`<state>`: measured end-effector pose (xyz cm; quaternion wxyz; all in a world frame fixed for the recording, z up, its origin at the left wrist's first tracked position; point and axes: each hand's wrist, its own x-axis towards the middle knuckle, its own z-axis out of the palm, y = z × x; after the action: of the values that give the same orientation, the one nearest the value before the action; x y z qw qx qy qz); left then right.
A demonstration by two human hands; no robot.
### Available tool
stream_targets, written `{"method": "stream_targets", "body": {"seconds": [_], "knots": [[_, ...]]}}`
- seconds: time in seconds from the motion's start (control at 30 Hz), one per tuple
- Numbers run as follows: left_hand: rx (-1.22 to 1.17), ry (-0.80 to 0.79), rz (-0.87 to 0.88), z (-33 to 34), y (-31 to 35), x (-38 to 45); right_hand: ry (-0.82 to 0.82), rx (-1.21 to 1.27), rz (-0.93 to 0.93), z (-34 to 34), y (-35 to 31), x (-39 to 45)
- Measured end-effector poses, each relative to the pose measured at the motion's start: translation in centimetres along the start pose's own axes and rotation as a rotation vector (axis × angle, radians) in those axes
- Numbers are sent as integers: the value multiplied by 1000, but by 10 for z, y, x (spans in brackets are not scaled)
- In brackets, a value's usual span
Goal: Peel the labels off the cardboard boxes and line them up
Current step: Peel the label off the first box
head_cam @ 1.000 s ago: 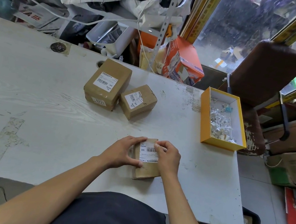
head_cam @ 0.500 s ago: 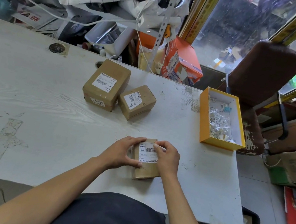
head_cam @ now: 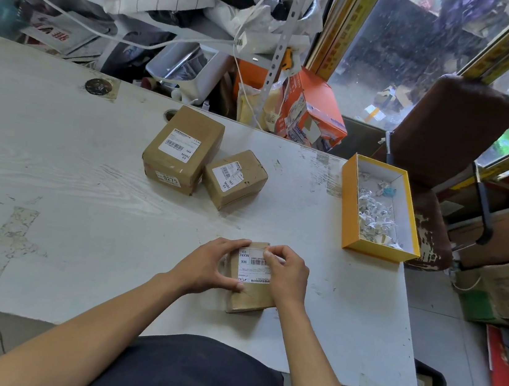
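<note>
A big white wooden table point(head_cam: 55, 173) fills the room in front of the person, with a worn patch near its left edge. Far back on the left a small round metal disc point(head_cam: 98, 86) sits in the tabletop. Next comes a tall brown cardboard box point(head_cam: 183, 149) with a white barcode label on top and a small white sticker that reads 0275 on its front. Touching its right side is a smaller brown cardboard box point(head_cam: 234, 179), turned at a slant, with its own white label. Closer to the person, near the front edge of the table, lies a flat brown cardboard box point(head_cam: 247, 295). The left hand point(head_cam: 209, 266) holds this box by its left side, with fingers curled over the far edge and the thumb pressed on the top by the near corner of the white paper label point(head_cam: 253, 265). The right hand point(head_cam: 287, 275) rests on the right part of that label, and its fingertips are bent and pressed together at the label's far edge. The label looks mostly stuck down. To the right stands an open yellow cardboard tray with white inside point(head_cam: 347, 205), and crumpled white paper scraps point(head_cam: 373, 213) lie in it. Past the table's right end is a brown padded chair point(head_cam: 449, 128).
</note>
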<state>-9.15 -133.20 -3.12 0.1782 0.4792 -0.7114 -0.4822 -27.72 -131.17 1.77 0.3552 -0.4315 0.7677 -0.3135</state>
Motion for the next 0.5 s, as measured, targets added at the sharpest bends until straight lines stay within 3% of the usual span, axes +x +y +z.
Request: {"method": "stream_targets", "body": {"seconds": [0.5], "knots": [[-23, -4, -7, 1, 0, 0, 3, -32, -23, -1, 0, 0]]}}
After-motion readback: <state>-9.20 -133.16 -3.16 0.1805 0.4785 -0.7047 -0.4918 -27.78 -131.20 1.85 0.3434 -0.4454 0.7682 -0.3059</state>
